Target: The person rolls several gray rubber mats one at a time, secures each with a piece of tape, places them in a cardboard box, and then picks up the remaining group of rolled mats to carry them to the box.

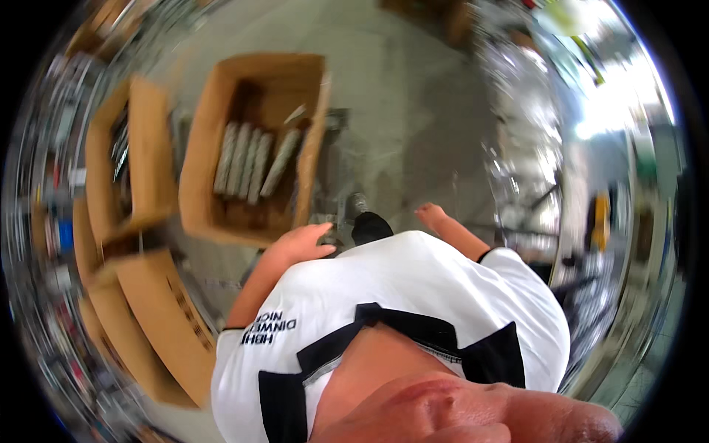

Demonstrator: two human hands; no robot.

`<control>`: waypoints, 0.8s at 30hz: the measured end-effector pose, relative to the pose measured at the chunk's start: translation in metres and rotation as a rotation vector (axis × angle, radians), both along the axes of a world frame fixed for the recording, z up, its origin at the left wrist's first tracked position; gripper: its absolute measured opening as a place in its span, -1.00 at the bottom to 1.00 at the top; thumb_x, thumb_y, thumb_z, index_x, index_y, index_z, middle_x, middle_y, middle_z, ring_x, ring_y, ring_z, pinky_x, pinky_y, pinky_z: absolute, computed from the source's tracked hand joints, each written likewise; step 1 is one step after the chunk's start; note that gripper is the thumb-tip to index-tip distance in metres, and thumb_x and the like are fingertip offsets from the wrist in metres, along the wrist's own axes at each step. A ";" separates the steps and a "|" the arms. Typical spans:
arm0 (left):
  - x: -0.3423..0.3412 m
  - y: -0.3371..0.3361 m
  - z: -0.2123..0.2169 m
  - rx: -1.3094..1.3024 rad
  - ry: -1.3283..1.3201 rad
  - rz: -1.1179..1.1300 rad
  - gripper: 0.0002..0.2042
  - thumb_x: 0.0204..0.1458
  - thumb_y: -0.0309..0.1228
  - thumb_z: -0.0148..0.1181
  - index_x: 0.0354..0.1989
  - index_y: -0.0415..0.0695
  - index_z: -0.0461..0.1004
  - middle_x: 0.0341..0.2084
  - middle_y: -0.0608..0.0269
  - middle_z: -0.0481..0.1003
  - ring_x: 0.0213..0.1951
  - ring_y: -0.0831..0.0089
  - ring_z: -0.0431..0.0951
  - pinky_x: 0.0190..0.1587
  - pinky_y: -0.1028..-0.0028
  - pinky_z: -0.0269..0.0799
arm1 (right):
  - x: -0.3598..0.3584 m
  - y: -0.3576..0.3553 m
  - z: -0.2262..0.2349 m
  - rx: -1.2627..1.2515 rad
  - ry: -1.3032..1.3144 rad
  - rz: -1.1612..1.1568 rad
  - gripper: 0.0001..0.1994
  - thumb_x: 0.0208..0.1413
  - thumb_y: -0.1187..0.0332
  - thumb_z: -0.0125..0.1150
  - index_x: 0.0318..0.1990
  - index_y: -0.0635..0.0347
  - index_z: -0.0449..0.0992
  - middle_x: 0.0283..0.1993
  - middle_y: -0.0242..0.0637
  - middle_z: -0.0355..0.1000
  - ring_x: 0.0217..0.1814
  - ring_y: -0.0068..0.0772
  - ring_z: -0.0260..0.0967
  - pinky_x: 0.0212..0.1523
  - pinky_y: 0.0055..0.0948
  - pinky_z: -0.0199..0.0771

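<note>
My left hand [304,242] is beside the near right corner of an open cardboard box [198,155]. It holds nothing, and its fingers are apart. Inside the box, several long grey speckled rolls [241,159] lie side by side, one [281,162] slanted away from the others. A small whitish piece [295,114] sticks up near that roll's far end. To the right of my body, my right hand [430,214] hangs in the air over the floor. It is small and blurred, so how its fingers are bent is unclear.
More open cardboard boxes [151,159] [164,317] stand at the left, before blurred shelving [63,140]. Bundles in clear plastic wrap [524,118] line the right side. A yellow object [601,221] is at the far right. My dark-clad foot [369,225] is on the grey floor [384,88].
</note>
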State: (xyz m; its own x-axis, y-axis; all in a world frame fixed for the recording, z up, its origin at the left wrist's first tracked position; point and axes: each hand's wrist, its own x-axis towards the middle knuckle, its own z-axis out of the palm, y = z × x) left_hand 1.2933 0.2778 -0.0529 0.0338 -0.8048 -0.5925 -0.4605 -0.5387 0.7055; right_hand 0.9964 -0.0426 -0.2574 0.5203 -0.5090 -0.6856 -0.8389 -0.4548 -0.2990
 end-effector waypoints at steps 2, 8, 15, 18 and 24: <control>-0.032 -0.015 0.020 0.063 -0.268 -0.163 -0.35 0.04 -0.16 0.28 0.28 -0.21 0.28 0.10 -0.14 0.45 0.14 -0.03 0.44 0.14 0.18 0.39 | -0.045 0.009 0.025 -0.025 -0.161 -0.155 -0.57 0.13 0.06 0.22 0.01 0.19 0.59 -0.04 -0.11 0.57 0.04 -0.15 0.52 0.06 -0.27 0.49; -0.081 0.031 -0.036 -0.092 -0.247 -0.226 -0.40 0.06 -0.16 0.25 0.23 -0.24 0.31 0.09 -0.13 0.45 0.13 -0.02 0.44 0.12 0.17 0.40 | -0.201 0.096 0.107 0.081 -0.216 -0.684 -0.51 0.10 0.09 0.27 0.11 0.19 0.52 0.06 -0.09 0.53 0.13 -0.10 0.46 0.12 -0.24 0.46; -0.177 -0.046 -0.037 -0.030 -0.306 -0.538 -0.43 0.16 -0.19 0.19 0.25 -0.31 0.30 0.14 -0.13 0.42 0.17 0.09 0.44 0.17 0.25 0.38 | -0.378 0.136 0.205 -0.106 -0.471 -0.919 -0.49 0.13 0.14 0.30 0.16 0.26 0.46 0.06 -0.09 0.52 0.11 -0.20 0.47 0.12 -0.31 0.46; -0.207 -0.105 -0.012 -0.057 -0.375 -0.650 -0.45 0.20 -0.21 0.16 0.26 -0.33 0.29 0.17 -0.13 0.41 0.18 0.14 0.44 0.18 0.29 0.38 | -0.423 0.140 0.248 -0.312 -0.794 -1.077 -0.55 0.12 0.20 0.33 0.10 0.27 0.50 -0.02 -0.13 0.56 0.01 -0.27 0.52 0.05 -0.36 0.49; -0.384 -0.258 -0.001 -0.167 -0.138 -0.662 -0.32 0.05 -0.26 0.33 0.29 -0.36 0.24 0.17 -0.19 0.40 0.21 0.09 0.43 0.22 0.26 0.35 | -0.610 0.124 0.346 -1.139 -1.001 -1.329 -0.67 0.09 0.29 0.39 -0.03 0.23 0.58 -0.15 -0.23 0.55 -0.19 -0.43 0.51 -0.13 -0.43 0.51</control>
State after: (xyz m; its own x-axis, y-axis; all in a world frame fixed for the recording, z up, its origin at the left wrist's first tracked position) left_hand 0.9092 0.0198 -0.0536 -0.4297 -0.7621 -0.4844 -0.7460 -0.0026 0.6659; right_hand 0.3860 0.0816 0.0885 -0.5516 -0.7314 0.4009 -0.5002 -0.0946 -0.8607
